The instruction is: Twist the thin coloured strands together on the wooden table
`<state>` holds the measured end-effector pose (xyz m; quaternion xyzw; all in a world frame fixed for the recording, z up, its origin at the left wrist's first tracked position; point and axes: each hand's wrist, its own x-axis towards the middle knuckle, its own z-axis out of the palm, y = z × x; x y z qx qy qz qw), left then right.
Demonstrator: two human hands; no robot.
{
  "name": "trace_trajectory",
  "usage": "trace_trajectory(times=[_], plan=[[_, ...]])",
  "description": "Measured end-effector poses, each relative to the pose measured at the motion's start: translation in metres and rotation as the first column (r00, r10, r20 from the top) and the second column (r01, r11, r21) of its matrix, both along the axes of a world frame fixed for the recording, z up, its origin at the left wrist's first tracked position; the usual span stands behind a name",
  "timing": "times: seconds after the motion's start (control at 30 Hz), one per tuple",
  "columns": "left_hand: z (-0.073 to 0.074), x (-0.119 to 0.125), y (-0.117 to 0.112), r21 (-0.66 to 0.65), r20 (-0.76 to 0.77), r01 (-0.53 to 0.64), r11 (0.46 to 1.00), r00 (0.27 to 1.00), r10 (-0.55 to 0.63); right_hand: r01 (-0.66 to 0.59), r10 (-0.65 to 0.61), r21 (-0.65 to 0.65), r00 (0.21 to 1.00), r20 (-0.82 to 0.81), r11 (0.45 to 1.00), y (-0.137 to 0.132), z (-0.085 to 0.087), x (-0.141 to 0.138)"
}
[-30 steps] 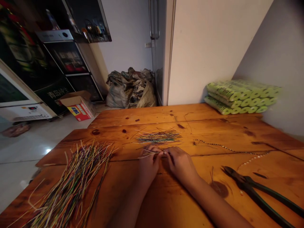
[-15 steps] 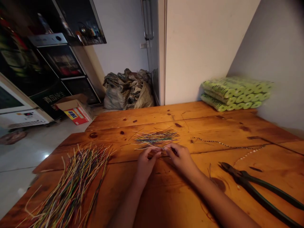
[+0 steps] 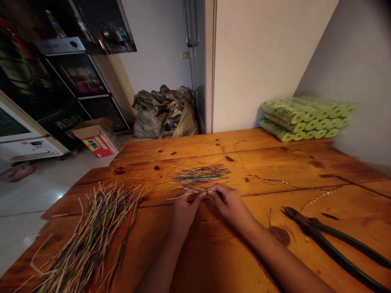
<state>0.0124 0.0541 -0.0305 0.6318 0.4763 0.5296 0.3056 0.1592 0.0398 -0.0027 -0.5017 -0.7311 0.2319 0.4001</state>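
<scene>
Left hand [image 3: 185, 207]: I see it palm down on the table [image 3: 214, 260], thumb and fingers closed in a pinch on a few thin wire strands [image 3: 183, 194].
Right hand [image 3: 229, 203]: palm down just beside the left hand, fingertips meeting the left's, pinched shut on the right end of the same strands.
Wire strands: pale and thin; they run out leftward from the pinch, low over the wood.
Cardboard box [image 3: 96, 136]: on the floor beyond the table's far left corner, flaps open.
Big wire pile [image 3: 88, 240]: loose, many colours, on the near left part of the table, well apart from the left hand.
Small wire pile [image 3: 200, 175]: lies crosswise just beyond both hands; I cannot tell whether the held strands touch it.
Chain [image 3: 287, 186]: thin beaded line on the boards, right of the hands.
Pliers [image 3: 324, 240]: flat on the table right of the right forearm, jaws closed and pointing toward the hands, untouched.
Green rolls [image 3: 305, 118]: stacked packs in the far right corner, against the wall.
</scene>
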Motion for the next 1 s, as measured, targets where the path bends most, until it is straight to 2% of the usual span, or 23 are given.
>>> trace_trajectory(times=[0.43, 0.67, 0.87, 1.0], plan=[[0.0004, -0.002, -0.0008, 0.203, -0.187, 0.028, 0.979, 0.982, 0.011, -0.027, 0.02, -0.064, 0.994, -0.109, 0.998, 0.0035, -0.0024, 0.0005], [-0.0035, -0.0019, 0.0009, 0.216, -0.178, 0.005, 0.976, 0.983, 0.034, 0.006, -0.01, -0.08, 0.998, -0.055, 0.997, 0.0024, -0.0048, -0.0002], [0.0024, -0.0005, -0.0041, 0.236, -0.146, -0.05, 0.971, 0.985, 0.086, 0.013, -0.013, -0.055, 1.0, 0.011, 0.998, -0.0014, -0.0071, -0.0039], [0.0045, 0.0031, -0.0071, 0.168, -0.109, -0.066, 0.984, 0.99, 0.085, 0.02, -0.019, -0.012, 0.997, 0.068, 1.0, -0.0023, -0.0085, -0.0059]])
